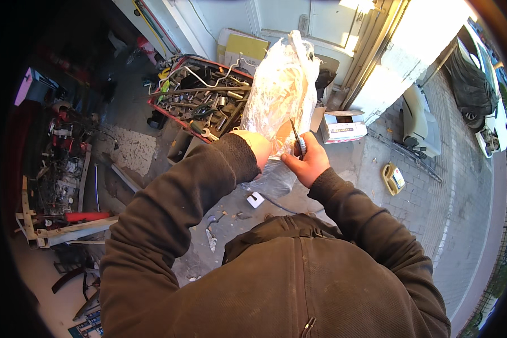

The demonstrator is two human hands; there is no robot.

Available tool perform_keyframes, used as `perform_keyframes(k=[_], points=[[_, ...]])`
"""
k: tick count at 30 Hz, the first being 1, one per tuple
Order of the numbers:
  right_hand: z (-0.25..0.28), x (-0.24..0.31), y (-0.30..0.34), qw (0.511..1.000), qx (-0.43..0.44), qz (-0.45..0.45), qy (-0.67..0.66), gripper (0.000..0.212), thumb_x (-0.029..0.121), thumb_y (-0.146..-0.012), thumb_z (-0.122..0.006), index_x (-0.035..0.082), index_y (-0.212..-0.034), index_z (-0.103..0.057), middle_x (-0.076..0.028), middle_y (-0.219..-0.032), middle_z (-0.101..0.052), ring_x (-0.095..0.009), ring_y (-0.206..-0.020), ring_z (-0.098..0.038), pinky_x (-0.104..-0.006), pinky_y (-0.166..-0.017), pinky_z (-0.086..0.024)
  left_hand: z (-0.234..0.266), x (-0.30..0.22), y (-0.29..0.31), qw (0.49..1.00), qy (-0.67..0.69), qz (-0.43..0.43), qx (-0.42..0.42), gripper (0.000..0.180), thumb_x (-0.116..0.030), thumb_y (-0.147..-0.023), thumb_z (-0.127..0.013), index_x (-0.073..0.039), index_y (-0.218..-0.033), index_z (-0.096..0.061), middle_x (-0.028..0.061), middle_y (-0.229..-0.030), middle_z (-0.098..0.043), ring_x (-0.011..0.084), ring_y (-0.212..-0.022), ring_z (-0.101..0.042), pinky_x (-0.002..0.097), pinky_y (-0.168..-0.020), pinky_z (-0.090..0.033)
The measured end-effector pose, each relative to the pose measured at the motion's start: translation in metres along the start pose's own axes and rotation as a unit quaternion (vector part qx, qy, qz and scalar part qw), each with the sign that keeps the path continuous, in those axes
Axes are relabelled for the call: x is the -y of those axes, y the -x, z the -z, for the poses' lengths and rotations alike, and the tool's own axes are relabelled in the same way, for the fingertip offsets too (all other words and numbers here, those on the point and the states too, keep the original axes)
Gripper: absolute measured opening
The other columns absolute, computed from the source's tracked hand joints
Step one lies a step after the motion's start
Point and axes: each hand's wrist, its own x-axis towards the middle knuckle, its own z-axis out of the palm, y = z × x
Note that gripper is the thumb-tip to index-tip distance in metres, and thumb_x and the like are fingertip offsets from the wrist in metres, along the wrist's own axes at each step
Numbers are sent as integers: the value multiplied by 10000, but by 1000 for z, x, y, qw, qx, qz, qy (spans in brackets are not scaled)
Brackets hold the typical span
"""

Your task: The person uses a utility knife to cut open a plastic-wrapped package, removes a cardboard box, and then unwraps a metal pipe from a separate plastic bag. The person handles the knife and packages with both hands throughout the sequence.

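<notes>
Gripping a slim, dark, pointed tool (pixel 296 138), the right hand (pixel 310 160) is closed, thumb laid along it, with the tip angled up over the long bundle (pixel 276 84) in clear plastic wrap; whether the tip touches the wrap, I cannot tell. The bundle lies ahead of the person, sloping away from both hands. The left hand (pixel 256 147) rests at its near end, on the left side, but its fingers are mostly hidden, so I cannot tell how tightly they close.

Printing shows on the front of a white-and-blue carton (pixel 343 128) standing flaps-up just right of the bundle, too small to read. A golden jug (pixel 393 179) farther right carries a white label with a red patch, its lettering equally unclear. The bundle blocks part of the view behind it and sits close against a red tray (pixel 172 117) heaped with wrenches and sockets (pixel 217 104). A notched white piece (pixel 255 199) lies on the floor below.
</notes>
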Motion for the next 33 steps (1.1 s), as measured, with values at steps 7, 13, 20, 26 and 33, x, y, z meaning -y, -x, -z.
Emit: perform_keyframes(k=[7,13,20,26,33], points=[[3,-6,2,999,-48,10,-4,345,145,-951,-846,5,-1162,-611,-128,-904,-694,-244,-825,-683,-411,-789,-573,23,1,-8,952,276,26,128,479,-139,-978,-726,58,-1411,-666,142,-750,-767,231,-599,-758,403,-600,-635],[3,-5,-10,994,-9,101,-31,360,137,-958,-858,3,-1182,-610,-153,-929,-685,-302,-842,-680,-409,-796,-568,0,9,-9,999,37,4,4,269,-219,-998,-722,-17,-1162,-789,154,-779,-773,250,-599,-759,416,-610,-626],[18,20,14,998,-43,40,-3,317,115,-994,-784,-18,-1229,-617,-255,-1006,-728,-432,-915,-739,-492,-834,-591,-3,13,-2,974,227,12,-11,272,-247,-1007,-732,-15,-1119,-822,269,-945,-776,439,-906,-772,514,-851,-604],[10,37,76,997,19,18,74,263,195,-1047,-691,9,-1221,-629,-316,-965,-739,-534,-953,-726,-598,-818,-570,-7,15,0,971,217,-51,-92,243,-232,-1001,-736,-14,-1075,-813,271,-935,-760,461,-926,-762,528,-838,-596],[-20,29,76,993,13,-6,117,257,251,-1043,-696,31,-1126,-594,-292,-886,-727,-539,-864,-719,-631,-765,-556,-22,22,-9,960,207,-106,-154,229,-228,-986,-746,-11,-1029,-804,264,-915,-754,482,-922,-744,543,-839,-591]])
